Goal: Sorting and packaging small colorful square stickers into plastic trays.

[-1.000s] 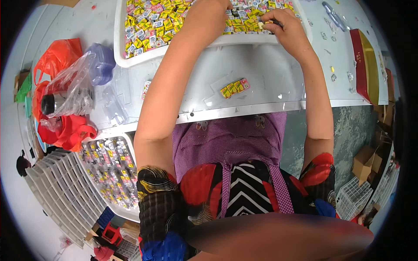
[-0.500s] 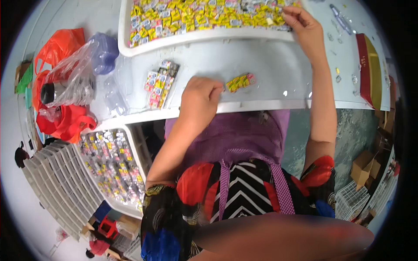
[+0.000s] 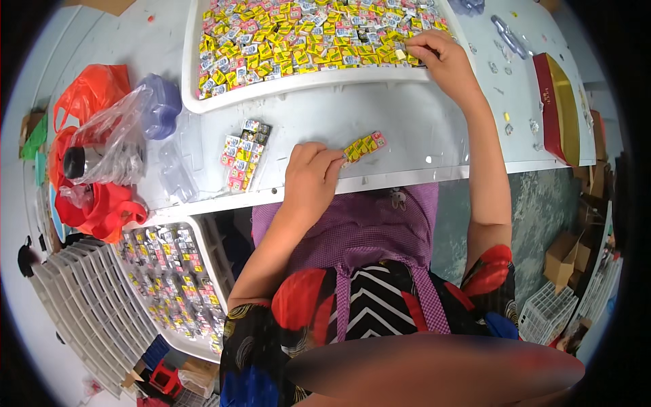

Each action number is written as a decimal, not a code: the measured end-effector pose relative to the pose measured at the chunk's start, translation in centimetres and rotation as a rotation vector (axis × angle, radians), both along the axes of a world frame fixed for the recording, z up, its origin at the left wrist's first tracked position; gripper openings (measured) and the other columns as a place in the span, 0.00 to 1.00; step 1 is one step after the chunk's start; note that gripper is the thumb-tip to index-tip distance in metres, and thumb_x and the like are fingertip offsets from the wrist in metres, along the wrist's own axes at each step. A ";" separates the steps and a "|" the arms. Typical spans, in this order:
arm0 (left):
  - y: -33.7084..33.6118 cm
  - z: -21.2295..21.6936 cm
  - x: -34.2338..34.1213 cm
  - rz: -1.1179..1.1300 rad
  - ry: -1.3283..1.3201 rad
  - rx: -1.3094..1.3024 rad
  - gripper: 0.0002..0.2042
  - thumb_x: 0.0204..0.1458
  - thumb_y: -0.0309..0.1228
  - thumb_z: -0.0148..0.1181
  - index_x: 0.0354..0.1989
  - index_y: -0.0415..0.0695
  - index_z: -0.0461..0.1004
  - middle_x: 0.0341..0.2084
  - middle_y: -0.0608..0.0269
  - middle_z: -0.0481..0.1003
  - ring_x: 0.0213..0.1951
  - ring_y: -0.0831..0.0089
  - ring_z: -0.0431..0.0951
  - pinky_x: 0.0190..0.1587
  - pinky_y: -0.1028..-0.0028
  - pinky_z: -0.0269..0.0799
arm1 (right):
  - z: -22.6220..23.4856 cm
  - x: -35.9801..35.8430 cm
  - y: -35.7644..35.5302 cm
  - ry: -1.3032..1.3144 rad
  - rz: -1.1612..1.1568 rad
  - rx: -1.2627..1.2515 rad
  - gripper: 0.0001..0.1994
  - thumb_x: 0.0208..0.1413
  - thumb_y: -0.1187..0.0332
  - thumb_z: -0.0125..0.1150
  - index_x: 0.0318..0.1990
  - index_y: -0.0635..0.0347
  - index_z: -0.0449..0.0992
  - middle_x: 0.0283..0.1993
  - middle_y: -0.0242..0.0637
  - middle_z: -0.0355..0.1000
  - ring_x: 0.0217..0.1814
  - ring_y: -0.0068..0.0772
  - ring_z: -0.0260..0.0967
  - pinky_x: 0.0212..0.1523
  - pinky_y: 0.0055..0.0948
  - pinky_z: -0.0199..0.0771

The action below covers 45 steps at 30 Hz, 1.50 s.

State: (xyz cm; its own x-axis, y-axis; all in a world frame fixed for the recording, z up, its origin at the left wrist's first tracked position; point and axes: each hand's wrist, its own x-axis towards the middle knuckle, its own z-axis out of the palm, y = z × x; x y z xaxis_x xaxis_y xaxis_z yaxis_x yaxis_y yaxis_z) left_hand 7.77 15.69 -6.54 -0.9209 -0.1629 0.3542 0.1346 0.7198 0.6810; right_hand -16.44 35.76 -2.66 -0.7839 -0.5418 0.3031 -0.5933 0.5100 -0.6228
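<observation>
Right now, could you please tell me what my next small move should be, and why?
I'd perhaps bring one of the loose small boxes from the white tray to the short yellow-and-pink row with your right hand, because it is over them while your left hand sits at the row's left end; whether it holds one is unclear.

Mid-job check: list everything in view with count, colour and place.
table: one, pale grey, centre
large tray: one, white, table's far side
small blocks: uncountable, yellow, pink, white, in large tray
block row: one, yellow and pink, beside left hand
block cluster: one, mixed, left of left hand
red bags: count unclear, red, left
container: bluish, count unclear, left
box: one, red and gold, right
filled tray: one, white, lower left
tray stack: one, whitish, far left
crate: one, white, lower right
left hand: one, bare, at block row
right hand: one, bare, at large tray's right
</observation>
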 end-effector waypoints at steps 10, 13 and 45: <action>-0.9 -0.8 0.1 -0.020 0.100 0.106 0.07 0.45 0.20 0.65 0.33 0.40 0.78 0.32 0.58 0.75 0.31 0.66 0.73 0.34 0.72 0.69 | 2.5 -2.8 -7.8 0.433 0.184 0.135 0.08 0.51 0.75 0.61 0.39 0.64 0.77 0.33 0.42 0.74 0.38 0.43 0.71 0.43 0.37 0.71; -0.4 -0.2 0.1 0.042 0.029 0.313 0.06 0.47 0.19 0.63 0.34 0.39 0.78 0.32 0.57 0.75 0.31 0.65 0.74 0.32 0.71 0.70 | 2.1 -3.9 -8.6 0.366 0.167 0.397 0.05 0.46 0.75 0.61 0.32 0.64 0.77 0.36 0.48 0.72 0.45 0.51 0.68 0.47 0.44 0.68; -1.6 -1.1 0.2 0.114 0.018 0.752 0.07 0.54 0.19 0.58 0.40 0.37 0.76 0.30 0.67 0.72 0.29 0.83 0.67 0.34 0.82 0.65 | -2.2 17.7 -6.0 0.029 0.363 0.087 0.13 0.48 0.69 0.65 0.43 0.54 0.75 0.41 0.33 0.68 0.47 0.39 0.63 0.56 0.41 0.52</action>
